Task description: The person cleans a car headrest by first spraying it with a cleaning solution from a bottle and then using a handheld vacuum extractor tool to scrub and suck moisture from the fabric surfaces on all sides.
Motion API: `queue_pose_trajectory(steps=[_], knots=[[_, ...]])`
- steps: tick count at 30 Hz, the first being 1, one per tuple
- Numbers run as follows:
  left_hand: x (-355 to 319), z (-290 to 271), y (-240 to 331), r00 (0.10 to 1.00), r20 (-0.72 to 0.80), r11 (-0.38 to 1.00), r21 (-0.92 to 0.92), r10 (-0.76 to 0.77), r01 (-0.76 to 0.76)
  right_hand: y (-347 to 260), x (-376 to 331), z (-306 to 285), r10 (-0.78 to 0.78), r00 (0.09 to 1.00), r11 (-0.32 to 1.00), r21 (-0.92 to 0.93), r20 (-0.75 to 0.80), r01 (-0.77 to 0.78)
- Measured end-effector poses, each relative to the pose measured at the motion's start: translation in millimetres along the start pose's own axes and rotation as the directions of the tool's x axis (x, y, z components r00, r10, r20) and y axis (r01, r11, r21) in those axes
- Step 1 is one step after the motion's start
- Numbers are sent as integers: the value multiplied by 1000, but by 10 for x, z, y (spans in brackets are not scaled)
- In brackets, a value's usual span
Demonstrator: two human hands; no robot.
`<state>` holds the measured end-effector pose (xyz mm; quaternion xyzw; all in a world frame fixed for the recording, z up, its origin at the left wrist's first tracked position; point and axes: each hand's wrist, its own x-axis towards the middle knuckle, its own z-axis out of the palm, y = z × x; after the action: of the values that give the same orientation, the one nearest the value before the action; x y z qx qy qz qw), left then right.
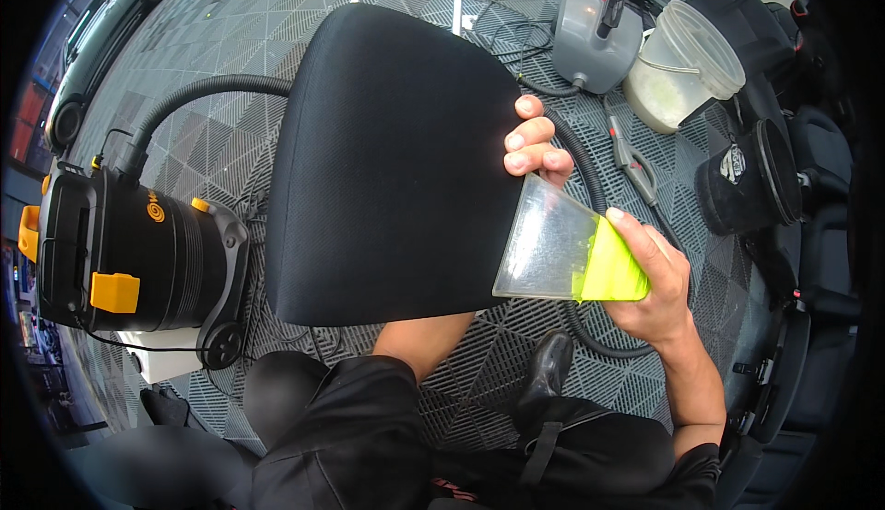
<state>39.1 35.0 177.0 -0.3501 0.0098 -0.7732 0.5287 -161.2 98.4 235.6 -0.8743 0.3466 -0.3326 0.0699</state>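
A black padded seat cushion (396,169) is held up in front of me, its fabric face toward me. My left hand (537,141) grips its right edge from behind; the fingers curl round the rim, while the palm is hidden and the forearm passes beneath the cushion. In my right hand (659,275) is a clear, flared upholstery nozzle (544,243) with a bright yellow-green part at its narrow end. The nozzle's wide edge lies at the cushion's lower right side, touching or very close. A black hose (590,164) runs behind my hands; where it joins the nozzle is hidden.
A black and orange vacuum cleaner (147,252) stands left. Far right are a grey machine (595,38), a translucent bucket (682,67), a black bucket (747,178) and a grey-red hand tool (631,155). Car seats (820,224) line the right; a car (101,40) is far left.
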Motion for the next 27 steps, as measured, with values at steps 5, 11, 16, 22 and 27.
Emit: queue_pose_trajectory(steps=[5,11,16,22,27], knots=[[-21,102,-48,999,-45,999,27,24,-22,29,-13,-17,-1,1000,1000,15,3,1],[-28,28,43,996,-79,999,-22,-39,37,102,-78,-29,-1,1000,1000,7,9,1],[-2,-117,96,998,-38,996,-73,-48,45,147,-90,-42,11,999,1000,15,41,-12],[22,-203,282,993,-105,993,-116,-46,33,219,-153,-108,37,993,999,-16,108,-35],[-71,-414,595,945,-277,983,-2,177,-184,156,124,-137,-22,999,1000,-1,29,23]])
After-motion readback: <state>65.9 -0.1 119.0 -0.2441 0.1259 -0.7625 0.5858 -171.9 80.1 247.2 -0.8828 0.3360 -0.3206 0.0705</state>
